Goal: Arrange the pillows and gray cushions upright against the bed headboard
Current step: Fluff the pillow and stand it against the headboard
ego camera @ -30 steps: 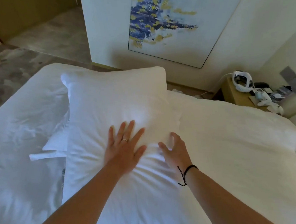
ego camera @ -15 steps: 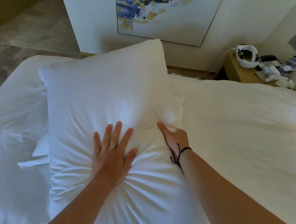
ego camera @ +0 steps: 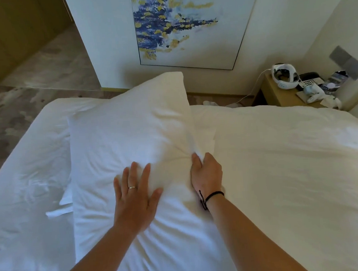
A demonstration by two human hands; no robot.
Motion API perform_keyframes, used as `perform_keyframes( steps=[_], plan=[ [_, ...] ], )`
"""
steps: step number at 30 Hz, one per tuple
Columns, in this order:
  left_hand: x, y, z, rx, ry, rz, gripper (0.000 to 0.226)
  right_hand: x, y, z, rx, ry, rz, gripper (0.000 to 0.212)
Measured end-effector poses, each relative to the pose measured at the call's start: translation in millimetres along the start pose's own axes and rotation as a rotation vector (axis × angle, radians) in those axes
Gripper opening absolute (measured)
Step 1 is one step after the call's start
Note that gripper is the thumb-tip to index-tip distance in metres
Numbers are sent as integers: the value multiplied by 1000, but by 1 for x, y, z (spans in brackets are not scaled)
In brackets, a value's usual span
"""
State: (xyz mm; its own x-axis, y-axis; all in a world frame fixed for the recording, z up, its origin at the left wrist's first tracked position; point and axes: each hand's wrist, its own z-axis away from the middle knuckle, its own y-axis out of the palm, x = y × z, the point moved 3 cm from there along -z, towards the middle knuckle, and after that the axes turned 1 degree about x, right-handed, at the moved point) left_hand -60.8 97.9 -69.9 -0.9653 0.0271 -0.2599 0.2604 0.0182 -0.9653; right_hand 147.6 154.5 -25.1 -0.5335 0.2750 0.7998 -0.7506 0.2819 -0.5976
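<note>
A large white pillow (ego camera: 119,139) lies in the middle of the white bed (ego camera: 280,160), its far right corner raised. My left hand (ego camera: 135,192) presses flat on the pillow's near middle, fingers spread, a ring on one finger. My right hand (ego camera: 206,172) grips the pillow's right edge, with the fabric bunched between thumb and fingers. Part of a second white pillow (ego camera: 58,205) shows under the big one at the left. No gray cushion and no headboard are in view.
A wooden nightstand (ego camera: 280,96) at the far right carries a white headset (ego camera: 284,76), a phone and small items. A painted panel (ego camera: 184,24) hangs on the white wall beyond the bed. Patterned carpet (ego camera: 15,116) lies at the left.
My right hand has closed on the pillow's right edge and bunched the fabric. The pillow's far right corner has lifted. My left hand stays flat on the pillow.
</note>
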Motion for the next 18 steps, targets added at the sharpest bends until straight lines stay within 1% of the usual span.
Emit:
perform_keyframes(
  steps=[3,5,7,10,13,15,18],
  plan=[
    [-17,-45,6,-40,26,51,71,31,-29,23,42,-200,7,44],
    [-35,-78,10,-75,109,59,71,49,-52,39,61,-320,-21,45],
    [-59,-113,13,-125,218,38,72,66,-84,50,33,-486,11,44],
    [-97,-163,16,-222,381,44,74,95,-144,62,17,-730,141,41],
    [-133,-204,19,-310,560,119,78,115,-205,86,93,-936,333,37],
    [-157,-219,22,-307,710,79,85,116,-240,109,161,-1051,456,34],
    [-194,-220,31,-182,922,-68,98,100,-282,144,192,-1141,646,28]
  ],
)
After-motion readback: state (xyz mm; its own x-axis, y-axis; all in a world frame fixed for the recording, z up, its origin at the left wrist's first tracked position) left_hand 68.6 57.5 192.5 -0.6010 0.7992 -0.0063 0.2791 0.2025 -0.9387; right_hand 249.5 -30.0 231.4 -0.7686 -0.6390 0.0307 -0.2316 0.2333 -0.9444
